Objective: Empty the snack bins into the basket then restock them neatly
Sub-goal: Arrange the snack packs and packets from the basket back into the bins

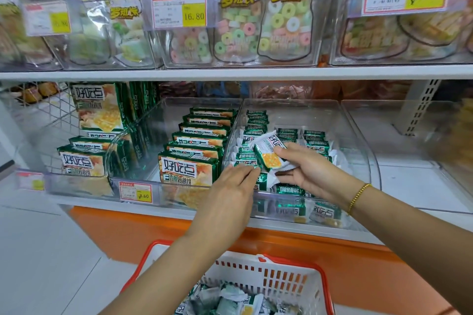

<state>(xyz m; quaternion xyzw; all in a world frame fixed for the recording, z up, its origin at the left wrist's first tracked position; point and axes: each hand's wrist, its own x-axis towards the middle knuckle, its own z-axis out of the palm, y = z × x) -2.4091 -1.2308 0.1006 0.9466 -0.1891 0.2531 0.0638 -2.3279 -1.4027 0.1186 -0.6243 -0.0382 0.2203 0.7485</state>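
Note:
A clear plastic snack bin [358,140] on the lower shelf holds several small green-and-white biscuit packets [314,144] standing in rows. My right hand [307,171] is inside the bin, shut on one small packet [268,152] held tilted above the rows. At the bin's front left corner, my left hand [230,194] reaches over the rim with fingers resting on the packets there. Below, a white basket with red rim [291,276] sits on the floor with several loose small packets [230,302] in it.
Left of the bin, another clear bin [153,123] holds rows of larger green biscuit packs [189,171]. A wire rack [51,120] with more packs stands further left. An empty clear bin [409,135] is on the right. The upper shelf [230,73] carries candy bags.

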